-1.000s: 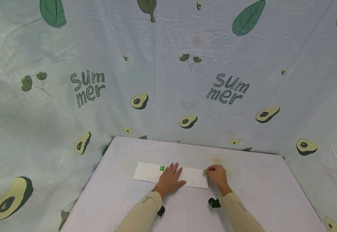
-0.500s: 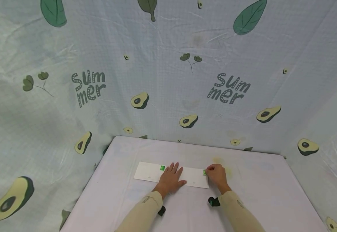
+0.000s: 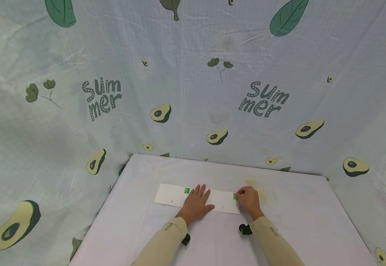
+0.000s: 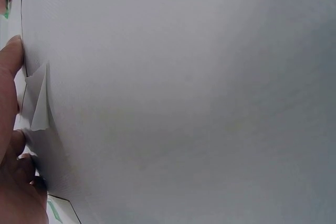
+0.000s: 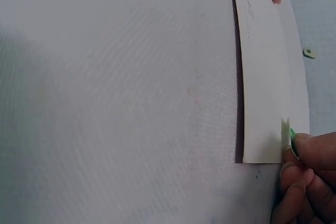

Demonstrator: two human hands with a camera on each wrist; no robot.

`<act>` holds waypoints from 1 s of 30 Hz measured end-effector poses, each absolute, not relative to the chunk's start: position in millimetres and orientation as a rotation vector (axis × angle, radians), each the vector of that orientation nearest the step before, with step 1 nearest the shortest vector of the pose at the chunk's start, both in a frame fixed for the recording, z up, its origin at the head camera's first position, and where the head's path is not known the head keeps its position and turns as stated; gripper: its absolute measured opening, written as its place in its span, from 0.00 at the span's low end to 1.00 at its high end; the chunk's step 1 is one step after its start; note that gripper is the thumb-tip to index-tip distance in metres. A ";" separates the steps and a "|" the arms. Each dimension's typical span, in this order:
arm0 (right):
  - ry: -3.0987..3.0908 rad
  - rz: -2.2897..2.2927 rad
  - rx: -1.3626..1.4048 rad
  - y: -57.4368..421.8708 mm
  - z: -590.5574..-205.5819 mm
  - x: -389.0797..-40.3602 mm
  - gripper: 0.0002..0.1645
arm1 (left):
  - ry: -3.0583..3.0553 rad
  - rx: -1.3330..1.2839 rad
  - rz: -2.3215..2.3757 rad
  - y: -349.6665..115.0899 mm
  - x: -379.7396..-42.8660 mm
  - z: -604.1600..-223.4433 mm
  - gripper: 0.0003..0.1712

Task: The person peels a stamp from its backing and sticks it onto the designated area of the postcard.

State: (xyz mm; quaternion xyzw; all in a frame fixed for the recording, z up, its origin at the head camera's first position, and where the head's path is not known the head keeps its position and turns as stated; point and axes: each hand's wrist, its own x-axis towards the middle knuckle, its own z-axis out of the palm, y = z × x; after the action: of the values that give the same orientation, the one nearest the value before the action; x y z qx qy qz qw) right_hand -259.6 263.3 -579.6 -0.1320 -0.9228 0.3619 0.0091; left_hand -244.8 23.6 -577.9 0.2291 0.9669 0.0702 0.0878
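Observation:
A long white strip of paper (image 3: 225,201), possibly two pieces end to end, lies across the tabletop. My left hand (image 3: 196,204) rests flat over its middle with fingers spread, hiding what is beneath. A small green square sticker (image 3: 187,190) sits at the upper edge just left of that hand. At the strip's upper right corner my right hand (image 3: 248,201) pinches a second green sticker (image 5: 293,138) between thumb and fingers. The right wrist view shows this sticker standing on edge at the corner. In the left wrist view a folded paper tab (image 4: 40,100) sticks up beside the left hand.
The strip lies on a white-covered table (image 3: 179,168) with yellowish stains near the right hand. A pale curtain (image 3: 186,74) printed with avocados and leaves hangs behind and at the sides. Dark wrist cameras (image 3: 245,229) show beneath both beige sleeves (image 3: 276,242).
The head view has tilted a little, so the whole scene sits slightly higher or to the right. Both hands keep their places on the paper and sticker.

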 end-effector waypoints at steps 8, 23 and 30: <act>-2.894 1.077 -0.439 261.9 -580.6 -261.1 0.06 | 2.887 0.688 0.182 24.0 -245.3 -579.7 0.42; -2.957 1.056 -0.507 257.5 -572.6 -265.8 0.05 | 2.880 0.684 0.186 23.9 -246.5 -578.1 0.42; -2.982 1.038 -0.544 258.3 -572.6 -267.4 0.09 | 2.872 0.679 0.188 24.5 -246.1 -577.2 0.42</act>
State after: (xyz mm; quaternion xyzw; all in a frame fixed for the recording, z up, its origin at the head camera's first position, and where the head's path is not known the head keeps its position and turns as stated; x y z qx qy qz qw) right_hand -267.4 258.3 -572.6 -0.1698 -0.9303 0.3238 -0.0310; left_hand -246.1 24.5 -577.2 0.2288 0.9670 0.0634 0.0922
